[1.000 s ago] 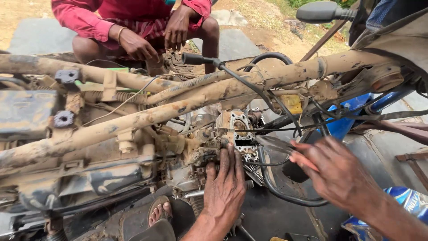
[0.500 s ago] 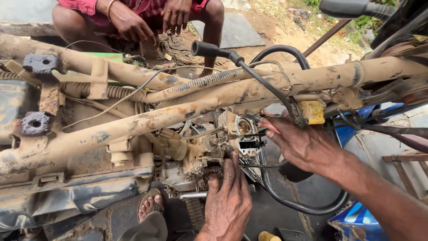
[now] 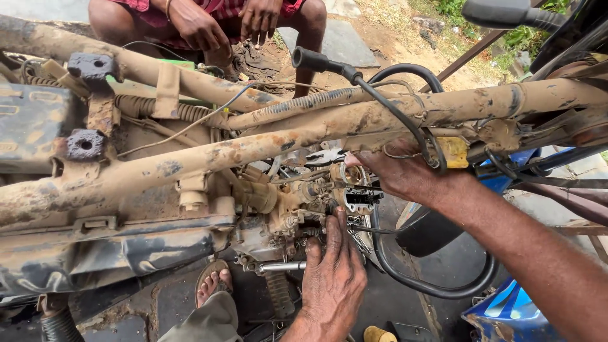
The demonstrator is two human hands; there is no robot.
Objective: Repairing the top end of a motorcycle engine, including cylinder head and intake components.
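Observation:
A mud-caked motorcycle frame (image 3: 209, 155) runs across the view, its tubes rusty and tan. Below the tubes sits a dirty carburettor and engine part (image 3: 297, 202). My left hand (image 3: 332, 278) reaches up from below, fingertips resting on that part. My right hand (image 3: 405, 174) comes in from the right and presses its fingers against a small metal fitting (image 3: 345, 174) under the frame tube. A black cable (image 3: 392, 114) loops over the frame just above my right hand. What the right fingers grip is hidden.
Another person squats beyond the frame, hands (image 3: 202, 28) hanging over their knees. A black hose (image 3: 437, 288) curves low at right beside blue bodywork (image 3: 506, 313). My sandalled foot (image 3: 212, 285) stands below the engine. A handlebar grip (image 3: 494, 12) juts in top right.
My right hand has moved left from open space beside the hose to the fitting under the frame tube. My left hand stays at the engine part. The view has shifted closer.

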